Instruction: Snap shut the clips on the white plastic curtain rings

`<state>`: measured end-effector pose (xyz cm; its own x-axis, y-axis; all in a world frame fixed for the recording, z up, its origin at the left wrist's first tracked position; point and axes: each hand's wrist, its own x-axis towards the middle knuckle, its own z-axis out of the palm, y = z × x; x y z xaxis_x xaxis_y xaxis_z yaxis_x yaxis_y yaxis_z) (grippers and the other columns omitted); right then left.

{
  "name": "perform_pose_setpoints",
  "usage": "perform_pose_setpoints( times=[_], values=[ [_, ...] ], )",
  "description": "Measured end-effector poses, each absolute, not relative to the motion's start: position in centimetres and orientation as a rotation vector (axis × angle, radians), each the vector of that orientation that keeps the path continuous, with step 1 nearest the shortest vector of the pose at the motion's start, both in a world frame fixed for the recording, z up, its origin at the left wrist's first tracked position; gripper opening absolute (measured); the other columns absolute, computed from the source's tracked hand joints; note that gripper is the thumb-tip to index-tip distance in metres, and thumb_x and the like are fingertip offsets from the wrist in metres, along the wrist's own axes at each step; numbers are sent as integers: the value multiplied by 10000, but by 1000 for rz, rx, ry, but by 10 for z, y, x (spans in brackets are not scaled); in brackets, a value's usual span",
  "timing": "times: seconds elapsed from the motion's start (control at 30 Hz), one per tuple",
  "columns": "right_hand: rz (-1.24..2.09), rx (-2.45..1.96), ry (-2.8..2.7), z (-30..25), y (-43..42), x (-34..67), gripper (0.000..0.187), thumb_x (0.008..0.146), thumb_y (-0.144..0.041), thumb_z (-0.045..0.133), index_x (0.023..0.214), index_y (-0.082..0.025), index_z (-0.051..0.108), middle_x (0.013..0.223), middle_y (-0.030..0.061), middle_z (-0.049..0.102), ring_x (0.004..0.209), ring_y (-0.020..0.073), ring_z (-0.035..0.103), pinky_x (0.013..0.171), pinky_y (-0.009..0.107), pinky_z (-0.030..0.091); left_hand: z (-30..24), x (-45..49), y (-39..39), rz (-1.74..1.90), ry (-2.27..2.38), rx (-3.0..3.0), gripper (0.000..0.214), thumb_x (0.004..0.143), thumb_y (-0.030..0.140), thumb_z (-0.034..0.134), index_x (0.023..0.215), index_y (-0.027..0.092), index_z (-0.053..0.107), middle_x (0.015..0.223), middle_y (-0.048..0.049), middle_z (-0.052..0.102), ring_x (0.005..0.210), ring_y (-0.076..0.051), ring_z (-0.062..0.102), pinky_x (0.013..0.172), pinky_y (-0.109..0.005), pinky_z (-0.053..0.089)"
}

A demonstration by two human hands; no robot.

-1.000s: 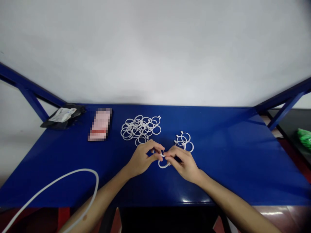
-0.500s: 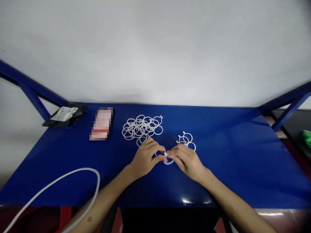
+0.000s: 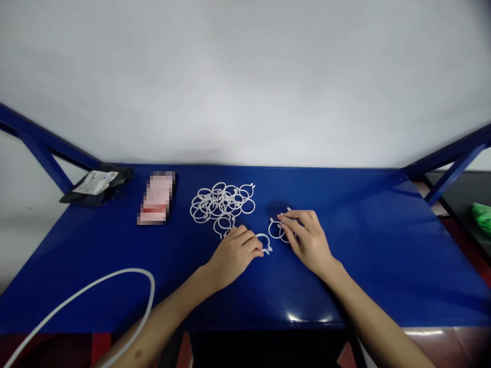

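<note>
Evidently, the left hand [image 3: 236, 251] is pinching a white ring [image 3: 268, 239] at the bench [image 3: 364, 230], presumably leaving its knobbed ends [image 3: 270, 249] free; the right hand [image 3: 308, 238] is partly covering the small ring cluster [image 3: 270, 233], its grip being unclear.

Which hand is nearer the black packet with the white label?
Left. The left hand, holding a white ring, is right of the black packet and nearer the camera; the right hand is farther right, at the smaller ring cluster.

The hands [image 3: 310, 243] and slender forearms [image 3: 364, 309] are bare, with one small round spot [image 3: 138, 353] marking the left forearm.
</note>
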<state>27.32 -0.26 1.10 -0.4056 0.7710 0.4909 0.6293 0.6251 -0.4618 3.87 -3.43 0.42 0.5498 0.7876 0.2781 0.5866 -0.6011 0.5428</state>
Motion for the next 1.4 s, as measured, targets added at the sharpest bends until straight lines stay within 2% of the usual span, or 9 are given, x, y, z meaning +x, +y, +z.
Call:
perform_pose_setpoints(
  times=[0.17, 0.3, 0.47, 0.6, 0.73, 0.87, 1.03, 1.23, 1.4],
  values=[
    [839, -920, -2161, 22, -15, 263, 272, 1023, -212, 507, 1255, -243, 646, 1176, 69, 692, 1072, 194, 647, 934, 380, 536, 20, 34, -35, 763, 934, 1911, 137, 974, 156, 548, 888, 206, 643, 883, 3, 654, 834, -132, 601, 778, -267, 483],
    [1427, -933, -2019, 27, -24, 251, 204, 1031, -313, 508, 1106, -226, 677, 915, 10, 717, 779, 122, 662, 717, 259, 540, 24, 32, -35, 887, 928, 1951, 174, 982, 243, 567, 836, 216, 658, 930, -18, 653, 897, -159, 576, 879, -333, 455],
    [1910, -843, -1584, 17, -32, 240, 235, 969, -417, 603, 972, -182, 614, 816, 10, 707, 631, 96, 630, 562, 211, 508, 22, 34, -36, 892, 932, 1938, 227, 987, 296, 559, 805, 222, 671, 1024, -39, 637, 960, -177, 570, 898, -354, 460],
    [1556, -1061, -1656, 7, -30, 242, 220, 974, -392, 593, 1006, -188, 667, 625, -47, 603, 501, 79, 526, 477, 192, 432, 19, 35, -36, 968, 1040, 1836, 138, 991, 241, 536, 1024, 246, 669, 1086, -48, 625, 1007, -178, 588, 899, -347, 483],
    [1097, -1223, -1793, 4, -26, 248, 249, 977, -322, 575, 1118, -208, 745, 711, 5, 712, 525, 96, 541, 504, 224, 441, 18, 33, -36, 934, 1028, 1793, 210, 972, 192, 515, 1146, 237, 624, 1079, -47, 637, 934, -162, 592, 843, -327, 502],
    [1117, -1174, -1813, 5, -28, 249, 299, 987, -318, 562, 1222, -224, 723, 867, 47, 777, 599, 129, 625, 543, 255, 499, 16, 34, -35, 943, 1033, 1854, 166, 915, 264, 670, 1076, 230, 650, 960, -18, 671, 884, -162, 601, 815, -318, 503],
    [1218, -1009, -1909, 13, -29, 247, 276, 1016, -318, 539, 1174, -225, 745, 736, 14, 721, 583, 115, 620, 553, 237, 497, 14, 37, -34, 1002, 1094, 1901, 111, 874, 300, 738, 924, 221, 680, 870, 5, 676, 829, -146, 616, 777, -292, 503],
    [1048, -900, -2081, 17, -26, 250, 274, 1031, -319, 516, 1093, -176, 743, 730, 22, 661, 580, 109, 578, 552, 235, 485, 10, 38, -34, 1115, 995, 2039, 67, 925, 188, 663, 882, 223, 701, 806, 16, 660, 808, -130, 576, 758, -264, 500],
    [913, -880, -2024, 12, -31, 248, 205, 1012, -268, 561, 1165, -192, 673, 905, 48, 737, 685, 123, 669, 622, 239, 554, 9, 37, -32, 1253, 916, 2097, 106, 911, 138, 670, 964, 223, 705, 772, 18, 659, 783, -124, 554, 721, -242, 496]
  ],
)
